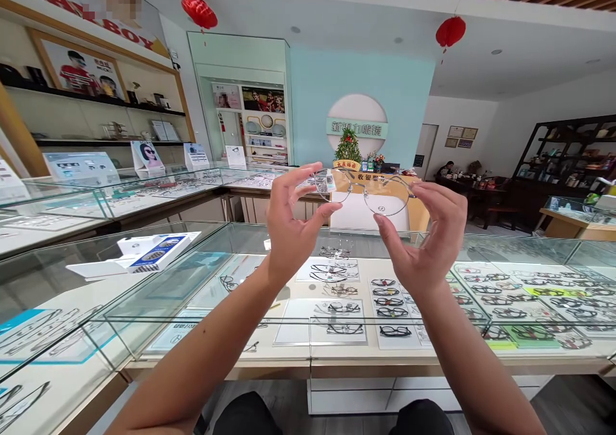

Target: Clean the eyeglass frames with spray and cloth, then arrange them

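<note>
I hold a pair of thin metal-rimmed glasses [366, 194] up in front of me with both hands, well above the glass display counter [308, 323]. My left hand [293, 220] pinches the left end of the frame near its small tag. My right hand [430, 230] pinches the right end by the hinge. The two round clear lenses sit between my fingertips, facing me.
Inside the counter lie rows of eyeglass frames [389, 307] on white trays. A blue-and-white box [154, 255] rests on the glass at the left. More display cases and wall shelves run along the left; a cashier desk [370, 210] stands behind, and a dark table with a seated person far right.
</note>
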The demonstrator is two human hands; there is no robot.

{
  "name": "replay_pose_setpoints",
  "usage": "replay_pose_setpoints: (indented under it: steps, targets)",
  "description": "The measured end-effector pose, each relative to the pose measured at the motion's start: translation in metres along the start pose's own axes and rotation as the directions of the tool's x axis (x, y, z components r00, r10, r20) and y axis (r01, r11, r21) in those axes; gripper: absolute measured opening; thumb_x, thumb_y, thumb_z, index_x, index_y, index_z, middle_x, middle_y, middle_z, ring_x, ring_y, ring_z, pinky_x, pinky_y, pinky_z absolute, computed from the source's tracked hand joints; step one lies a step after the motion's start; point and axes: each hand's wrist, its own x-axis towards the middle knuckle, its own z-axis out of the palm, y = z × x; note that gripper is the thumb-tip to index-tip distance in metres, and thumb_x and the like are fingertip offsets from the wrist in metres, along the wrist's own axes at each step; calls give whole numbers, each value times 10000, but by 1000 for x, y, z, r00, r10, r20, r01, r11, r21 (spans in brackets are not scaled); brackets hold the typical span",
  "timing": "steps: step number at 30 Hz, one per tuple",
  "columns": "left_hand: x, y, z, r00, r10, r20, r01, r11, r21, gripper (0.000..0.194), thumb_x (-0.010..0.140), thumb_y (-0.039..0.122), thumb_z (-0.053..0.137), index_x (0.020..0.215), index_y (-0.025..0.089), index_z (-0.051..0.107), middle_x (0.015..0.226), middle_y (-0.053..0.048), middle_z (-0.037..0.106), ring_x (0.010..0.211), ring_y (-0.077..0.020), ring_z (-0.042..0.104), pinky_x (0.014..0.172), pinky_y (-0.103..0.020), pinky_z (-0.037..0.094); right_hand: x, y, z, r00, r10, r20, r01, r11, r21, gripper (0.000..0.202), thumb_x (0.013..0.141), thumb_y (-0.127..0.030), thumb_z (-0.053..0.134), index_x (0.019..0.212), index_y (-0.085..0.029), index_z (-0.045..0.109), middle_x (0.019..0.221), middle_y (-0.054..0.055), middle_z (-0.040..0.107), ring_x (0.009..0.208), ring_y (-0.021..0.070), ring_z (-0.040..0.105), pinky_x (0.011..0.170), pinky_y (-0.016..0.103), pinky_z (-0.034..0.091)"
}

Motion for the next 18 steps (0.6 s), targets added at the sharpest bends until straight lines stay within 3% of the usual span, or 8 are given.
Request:
replay_pose_setpoints:
  steps: [4,9,18]
  targets:
    - [-2,-1,0,1000,-8,5,8,1000,5,572,950,510,779,1423,345,503,1414,-103,653,1326,-281,664,940,-435,619,-1,2,1,1000,15,10,-14,1000,-4,525,922,-364,780,1379,-364,521,1257,101,629,1203,331,642,988,613,628]
    - [-5,1,-1,998,65,-20,-64,996,64,559,947,483,787,1405,347,497,1345,-95,645,1220,-261,677,861,-406,594,-4,15,-1,998,49,40,-52,996,78,539,917,-378,777,1394,-351,527,1275,107,606,1232,343,625,1043,640,582]
    - [-2,20,-2,959,257,-121,-234,956,174,535,887,443,858,1321,358,558,1233,-48,652,1155,-251,657,952,-502,593,-15,31,6,985,144,98,-161,969,188,538,948,-388,740,1439,-343,524,1357,108,605,1293,328,620,1155,619,501]
